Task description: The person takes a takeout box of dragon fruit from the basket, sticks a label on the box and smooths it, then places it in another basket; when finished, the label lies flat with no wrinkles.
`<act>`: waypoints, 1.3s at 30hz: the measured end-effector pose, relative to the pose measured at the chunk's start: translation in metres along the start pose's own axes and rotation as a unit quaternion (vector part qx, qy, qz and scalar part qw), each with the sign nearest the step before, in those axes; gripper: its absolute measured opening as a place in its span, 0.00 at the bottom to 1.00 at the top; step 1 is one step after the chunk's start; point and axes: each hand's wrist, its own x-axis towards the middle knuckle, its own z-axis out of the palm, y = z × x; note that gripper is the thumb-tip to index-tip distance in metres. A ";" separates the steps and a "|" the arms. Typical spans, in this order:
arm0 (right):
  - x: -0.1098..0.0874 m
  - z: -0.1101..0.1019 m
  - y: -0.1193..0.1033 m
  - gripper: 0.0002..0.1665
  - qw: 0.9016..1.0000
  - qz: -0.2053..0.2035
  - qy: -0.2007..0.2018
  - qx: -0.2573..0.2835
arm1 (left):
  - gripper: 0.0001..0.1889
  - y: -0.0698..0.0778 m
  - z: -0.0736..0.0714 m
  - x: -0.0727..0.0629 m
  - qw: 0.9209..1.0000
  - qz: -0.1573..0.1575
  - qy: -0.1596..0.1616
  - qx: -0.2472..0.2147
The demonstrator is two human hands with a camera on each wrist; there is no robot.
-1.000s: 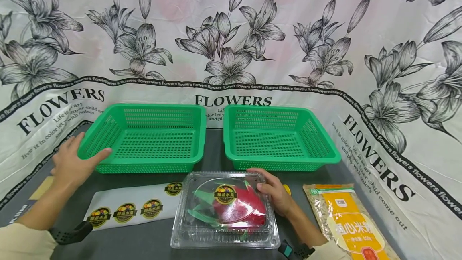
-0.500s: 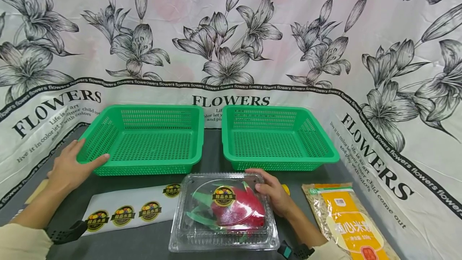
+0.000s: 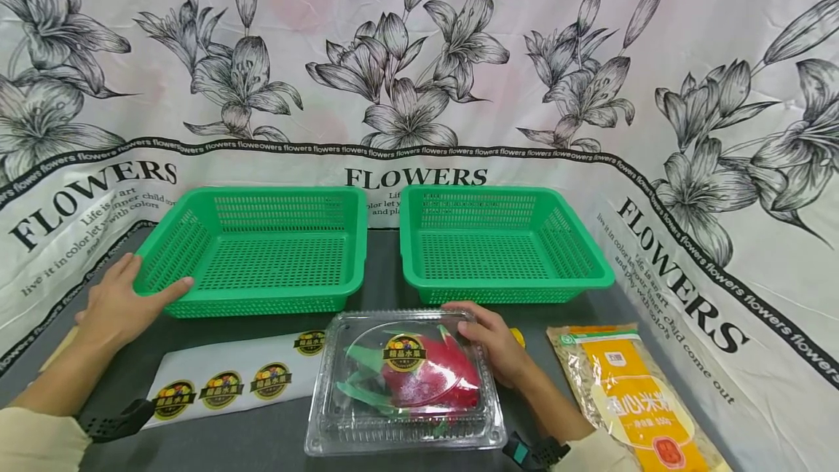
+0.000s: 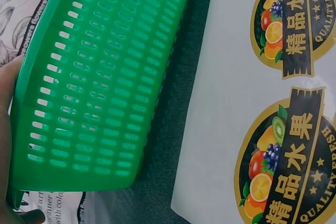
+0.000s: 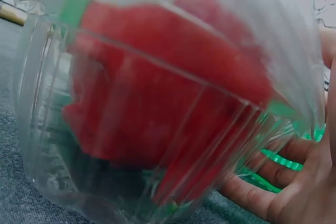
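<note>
At the left, my left hand holds the near left corner of a green plastic basket, thumb over its near rim and fingers along its left side. In the left wrist view, the slotted wall of this basket stands beside the dark table. My right hand grips the right side of a clear plastic clamshell box, thumb on top and fingers at the far edge. Through the lid shows a red dragon fruit with green scales. A round black and gold fruit label is on the lid.
A second green basket stands at the back right. A white sheet of labels lies left of the box. A yellow-printed bag of rice noodles lies at the right. Flower-printed cloth hangs behind.
The left basket has come slightly nearer, with my left hand on its corner. The right hand keeps its grip on the box. The head view has shifted a little.
</note>
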 end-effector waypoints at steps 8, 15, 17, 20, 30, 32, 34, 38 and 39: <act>0.002 0.008 -0.010 0.24 0.992 0.088 0.077 0.041 | 0.54 -0.002 0.001 -0.001 1.000 0.003 0.000 -0.007; 0.003 0.010 -0.016 0.19 0.986 0.120 0.094 0.060 | 0.54 -0.003 0.001 0.000 1.000 0.003 0.002 -0.006; 0.003 0.011 -0.017 0.18 0.985 0.126 0.100 0.064 | 0.54 -0.002 0.001 0.000 1.000 0.004 0.001 -0.006; 0.002 0.012 -0.018 0.18 0.982 0.135 0.110 0.069 | 0.54 -0.001 0.001 0.000 1.000 0.006 0.000 -0.005; 0.001 0.013 -0.021 0.19 0.979 0.148 0.111 0.085 | 0.54 -0.003 0.001 0.000 1.000 0.006 0.004 -0.008; 0.001 0.014 -0.021 0.20 0.979 0.148 0.114 0.085 | 0.54 -0.003 0.001 0.000 1.000 0.005 0.005 -0.010; 0.001 0.014 -0.021 0.20 0.979 0.148 0.115 0.081 | 0.54 -0.003 0.001 -0.001 1.000 0.006 0.005 -0.011; 0.000 0.013 -0.020 0.16 0.980 0.150 0.115 0.069 | 0.54 -0.002 0.002 -0.001 1.000 0.006 0.004 -0.010; 0.000 0.014 -0.020 0.16 0.980 0.151 0.113 0.067 | 0.54 -0.002 0.002 -0.001 1.000 0.007 0.004 -0.010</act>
